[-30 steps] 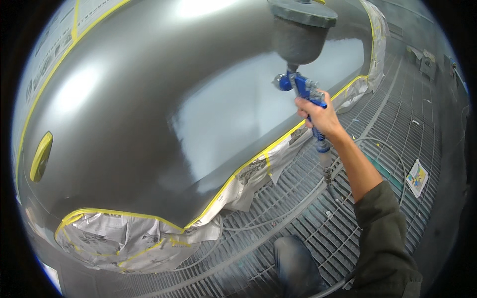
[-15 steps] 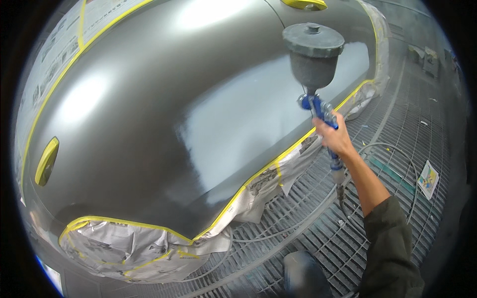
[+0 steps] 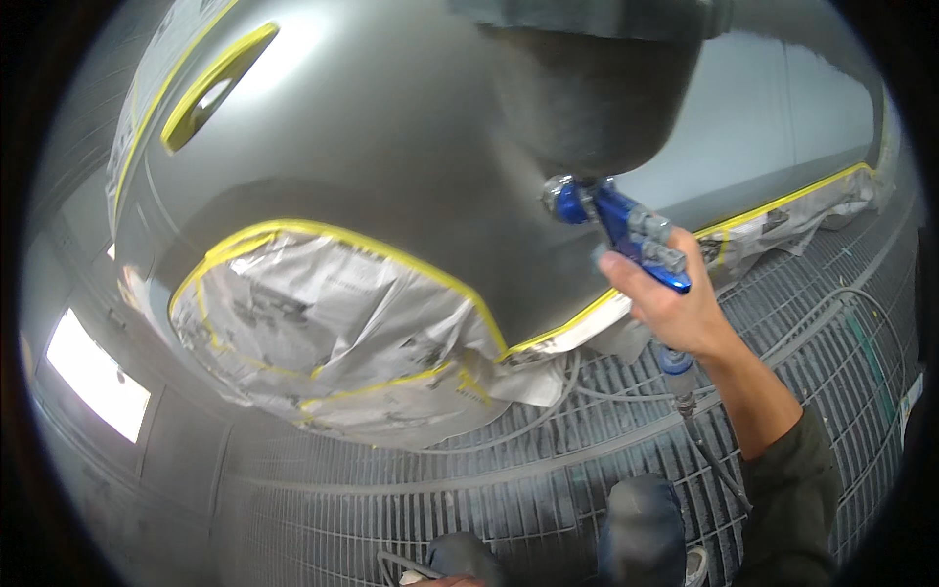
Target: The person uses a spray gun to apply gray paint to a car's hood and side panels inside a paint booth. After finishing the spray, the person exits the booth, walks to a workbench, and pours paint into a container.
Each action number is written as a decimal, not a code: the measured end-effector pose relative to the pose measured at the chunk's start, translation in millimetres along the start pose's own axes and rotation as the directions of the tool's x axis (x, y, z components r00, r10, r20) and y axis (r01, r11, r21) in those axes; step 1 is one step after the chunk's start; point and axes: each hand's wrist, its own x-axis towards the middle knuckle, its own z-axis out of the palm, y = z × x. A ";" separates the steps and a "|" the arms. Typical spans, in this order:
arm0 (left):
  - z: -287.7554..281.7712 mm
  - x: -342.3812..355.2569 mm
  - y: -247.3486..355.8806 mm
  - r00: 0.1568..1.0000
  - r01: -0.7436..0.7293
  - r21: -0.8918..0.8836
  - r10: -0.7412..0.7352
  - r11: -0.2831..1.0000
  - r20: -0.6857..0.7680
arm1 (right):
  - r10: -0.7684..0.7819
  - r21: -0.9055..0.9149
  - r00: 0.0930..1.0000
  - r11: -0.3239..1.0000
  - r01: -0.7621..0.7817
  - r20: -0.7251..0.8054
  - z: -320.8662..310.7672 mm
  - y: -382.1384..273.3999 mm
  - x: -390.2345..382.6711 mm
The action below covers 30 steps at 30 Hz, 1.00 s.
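Note:
My right hand (image 3: 680, 298) is closed round the grip of a blue spray gun (image 3: 626, 230), thumb toward me. Above the gun stands its large dark grey paint cup (image 3: 606, 103), its lid cut off by the upper edge. The nozzle points left at the grey car body panel (image 3: 391, 157) and looks apart from it. A hose runs down from the grip. At the bottom edge a sliver of my left hand (image 3: 452, 581) shows, closed at a grey air hose (image 3: 386, 565); most of that hand is out of view.
Yellow tape edges the masking paper (image 3: 293, 293) over the wheel arch and along the sill. A pale patch (image 3: 743, 108) covers the panel at right. A hose (image 3: 489, 442) lies across the floor grating (image 3: 391, 504). A bright window (image 3: 98, 377) shows at left.
My view has swung left toward the wheel arch. The spray gun has come along the panel to that end and looks larger. My left hand and its hose have come into view.

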 end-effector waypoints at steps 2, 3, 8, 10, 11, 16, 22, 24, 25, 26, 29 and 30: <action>-2.1 -15.8 -10.1 0.999 0.001 0.026 0.000 1.000 -0.049 | -0.101 0.065 0.991 0.993 0.096 0.086 39.9 6.9 0.2; -3.5 -22.7 -13.6 0.998 0.002 0.050 0.002 0.999 -0.067 | -0.148 0.098 0.981 0.986 0.135 0.128 57.9 11.9 0.2; -3.8 -31.1 -12.0 0.991 0.021 0.067 -0.012 0.997 -0.132 | 0.009 0.151 0.930 0.986 -0.070 0.367 91.6 18.9 -4.0; -0.9 -24.9 -8.2 0.990 -0.001 0.065 0.010 0.998 -0.144 | 0.044 0.126 0.954 0.988 -0.085 0.298 79.3 28.0 -6.7; 1.5 -22.2 -6.0 0.989 -0.016 0.060 0.024 0.998 -0.149 | 0.025 0.120 0.970 0.991 -0.056 0.240 71.0 30.4 -8.2; 17.1 -11.6 3.7 0.993 -0.062 0.069 0.069 0.996 -0.092 | 0.050 0.065 0.999 0.997 -0.051 0.020 1.0 43.7 -13.2; 47.1 19.5 38.9 0.998 -0.058 -0.062 0.057 0.996 -0.016 | 0.025 0.012 0.986 1.000 -0.024 -0.163 -103.8 56.9 -14.5; 61.3 31.0 47.2 0.987 -0.156 -0.062 0.152 0.986 -0.060 | 0.072 0.000 0.982 0.997 -0.074 -0.175 -139.5 58.2 -14.8; 71.8 30.2 46.8 0.976 -0.204 -0.046 0.200 0.978 -0.092 | 0.074 -0.018 0.984 0.997 -0.078 -0.165 -160.3 66.9 -12.8; 80.1 31.2 48.6 0.961 -0.251 -0.028 0.246 0.968 -0.123 | 0.089 -0.021 0.974 0.995 -0.095 -0.210 -177.1 68.8 -13.1; 87.8 49.1 70.7 0.980 -0.198 -0.114 0.195 0.974 -0.037 | 0.097 -0.057 0.931 0.991 -0.125 -0.353 -220.5 75.8 -13.7; 89.1 55.1 76.1 0.982 -0.189 -0.126 0.191 0.974 0.003 | 0.091 -0.034 0.919 0.993 -0.112 -0.384 -231.9 75.6 -15.1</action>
